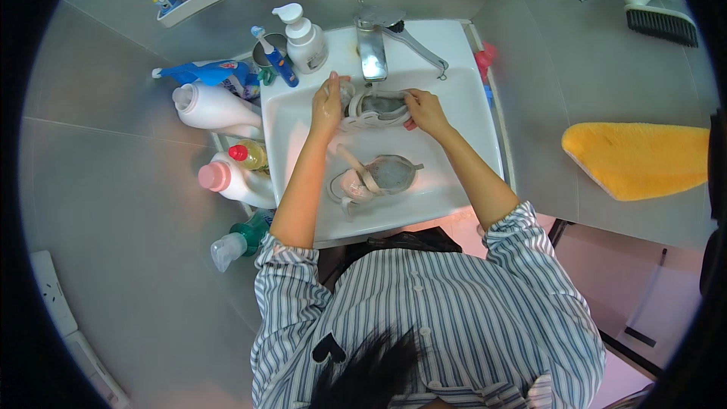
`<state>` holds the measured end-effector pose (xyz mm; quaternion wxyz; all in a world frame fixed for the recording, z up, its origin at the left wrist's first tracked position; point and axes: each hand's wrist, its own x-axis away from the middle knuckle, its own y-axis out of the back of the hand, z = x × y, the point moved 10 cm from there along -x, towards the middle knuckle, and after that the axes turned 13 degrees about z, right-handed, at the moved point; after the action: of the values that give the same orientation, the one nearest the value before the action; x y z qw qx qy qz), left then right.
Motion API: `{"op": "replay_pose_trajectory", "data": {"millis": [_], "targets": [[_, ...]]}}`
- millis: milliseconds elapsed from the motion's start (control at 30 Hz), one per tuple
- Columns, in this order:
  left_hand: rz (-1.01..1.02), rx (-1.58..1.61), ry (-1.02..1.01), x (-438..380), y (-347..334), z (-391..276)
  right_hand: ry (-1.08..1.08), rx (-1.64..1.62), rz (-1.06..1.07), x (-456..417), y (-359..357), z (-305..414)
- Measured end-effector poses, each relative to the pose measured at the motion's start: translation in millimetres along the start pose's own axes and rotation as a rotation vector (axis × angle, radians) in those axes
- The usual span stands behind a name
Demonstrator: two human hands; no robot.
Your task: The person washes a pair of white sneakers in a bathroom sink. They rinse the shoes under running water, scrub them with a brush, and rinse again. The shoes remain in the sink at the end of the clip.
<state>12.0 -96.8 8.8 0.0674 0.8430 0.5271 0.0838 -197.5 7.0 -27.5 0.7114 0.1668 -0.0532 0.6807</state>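
Under the metal tap (372,57), a small pale shoe with a grey insole (383,104) is tilted over the white washbasin (443,196). A thin stream of water runs from the spout into it. At its heel, my right hand (426,111) grips the edge, with the thumb below. My left hand (328,108) is at the toe end, palm against it, fingers pointing towards the tap. A matching small shoe (392,174), with a pale strap and pinkish toe, lies in the basin nearer my body, apart from both hands.
Left of the basin stand a pump bottle (306,45), an electric toothbrush (275,59), a white jug (216,108), a pink-capped bottle (227,176) and a green bottle (244,238). A grey-handled brush (417,45) lies by the tap. A yellow towel (636,159) hangs at right.
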Motion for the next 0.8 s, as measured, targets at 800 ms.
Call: {"op": "replay_pose_trajectory", "data": {"millis": [800], "targets": [[0.131,-0.854,-0.041,26.0,-27.0,7.2,0.066,0.447,-0.005,-33.3,-30.4,-40.0]]}}
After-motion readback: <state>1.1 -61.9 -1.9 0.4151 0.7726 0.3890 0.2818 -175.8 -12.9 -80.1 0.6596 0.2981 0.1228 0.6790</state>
